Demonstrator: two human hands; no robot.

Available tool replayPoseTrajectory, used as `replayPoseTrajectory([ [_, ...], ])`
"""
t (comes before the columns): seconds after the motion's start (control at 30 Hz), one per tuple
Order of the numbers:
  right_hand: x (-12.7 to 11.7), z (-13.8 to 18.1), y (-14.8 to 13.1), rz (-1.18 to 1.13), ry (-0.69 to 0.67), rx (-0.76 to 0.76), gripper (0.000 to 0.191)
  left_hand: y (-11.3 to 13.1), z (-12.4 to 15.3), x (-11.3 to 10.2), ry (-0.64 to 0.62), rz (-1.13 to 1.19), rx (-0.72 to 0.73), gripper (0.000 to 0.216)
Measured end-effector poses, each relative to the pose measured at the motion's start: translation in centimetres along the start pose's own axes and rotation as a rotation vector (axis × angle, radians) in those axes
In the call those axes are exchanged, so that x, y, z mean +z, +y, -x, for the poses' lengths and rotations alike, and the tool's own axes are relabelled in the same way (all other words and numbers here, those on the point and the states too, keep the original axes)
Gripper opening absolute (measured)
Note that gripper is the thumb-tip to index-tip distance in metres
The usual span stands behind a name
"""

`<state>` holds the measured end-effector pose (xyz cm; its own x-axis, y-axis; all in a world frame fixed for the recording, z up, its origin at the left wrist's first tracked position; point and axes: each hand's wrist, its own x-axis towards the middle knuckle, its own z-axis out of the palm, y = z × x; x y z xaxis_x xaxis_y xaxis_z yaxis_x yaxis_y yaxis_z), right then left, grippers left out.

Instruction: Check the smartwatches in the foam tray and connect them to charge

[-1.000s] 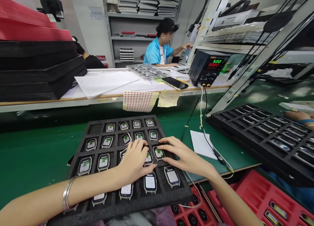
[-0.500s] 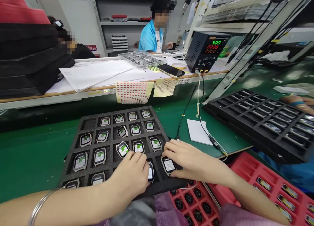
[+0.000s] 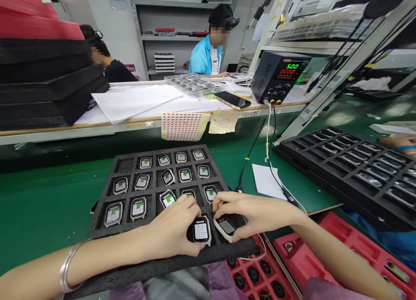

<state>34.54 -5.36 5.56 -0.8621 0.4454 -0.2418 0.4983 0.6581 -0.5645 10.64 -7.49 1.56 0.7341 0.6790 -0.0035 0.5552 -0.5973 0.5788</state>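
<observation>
A black foam tray (image 3: 227, 249) with square compartments lies before me, holding rows of square smartwatch faces with lit screens. My left hand (image 3: 177, 226) reaches into the near row and grips a smartwatch (image 3: 201, 230) by its left side, thumb at the bottom edge and fingers at the top. In the near right corner compartment my right hand (image 3: 242, 211) pinches another smartwatch (image 3: 226, 226) between thumb and fingers; this one sits tilted, its screen dimmer. My left forearm hides part of the near row. Behind my left fingers, a watch (image 3: 189, 194) is partly covered.
Red trays (image 3: 266, 267) with round black parts and small parts stand below at the right. Another black tray (image 3: 351, 161) holds watch cases. A power supply (image 3: 277, 76), phone (image 3: 232, 99) and papers (image 3: 136, 98) are on the shelf. Cables (image 3: 276, 174) hang near a white pad (image 3: 268, 180). Two people sit beyond.
The view has shifted, so the scene sits slightly further right. The watch in my right hand has tilted and its screen looks darker. More of the watch at my left hand shows.
</observation>
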Motion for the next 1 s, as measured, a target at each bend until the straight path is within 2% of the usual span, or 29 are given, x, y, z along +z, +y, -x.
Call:
replayPoseTrajectory([
  [0.07,0.2,0.2,-0.5,-0.004,-0.004,0.014,0.03,-0.5,0.7,-0.9,0.069,0.266,-0.021,0.033],
  [0.13,0.6,0.4,-1.1,0.087,0.035,0.095,0.033,-0.9,1.2,-1.9,0.122,0.574,-0.032,0.035],
  [0.23,1.0,0.6,-1.5,0.186,0.093,0.181,0.035,-1.3,1.5,-3.0,0.126,1.032,-0.112,0.04],
  [0.33,0.9,0.4,-0.9,0.074,0.08,0.149,0.031,-1.6,1.3,-3.2,0.177,1.286,-0.133,0.043],
  [0.47,0.7,0.6,0.3,-0.318,0.146,0.018,0.04,-1.8,1.3,-3.1,0.27,1.451,-0.146,0.042],
  [0.6,1.2,0.6,0.8,-0.849,0.132,-0.123,0.053,-1.8,1.7,-3.1,0.277,1.566,-0.185,0.039],
  [0.7,1.6,-1.0,0.7,-1.157,0.152,-0.278,0.064,-1.8,1.9,-2.9,0.264,1.615,-0.171,0.04],
  [0.8,1.5,-3.6,-0.1,-1.282,0.306,-0.346,0.061,-2.1,1.8,-2.8,0.337,1.594,-0.149,0.047],
  [0.9,0.9,-6.4,-1.2,-1.288,0.514,-0.254,0.055,-2.5,2.1,-3.0,0.443,1.574,-0.153,0.056],
  [1.0,0.7,-8.5,-1.6,-1.262,0.663,-0.128,0.05,-2.7,2.6,-3.7,0.476,1.625,-0.159,0.057],
])
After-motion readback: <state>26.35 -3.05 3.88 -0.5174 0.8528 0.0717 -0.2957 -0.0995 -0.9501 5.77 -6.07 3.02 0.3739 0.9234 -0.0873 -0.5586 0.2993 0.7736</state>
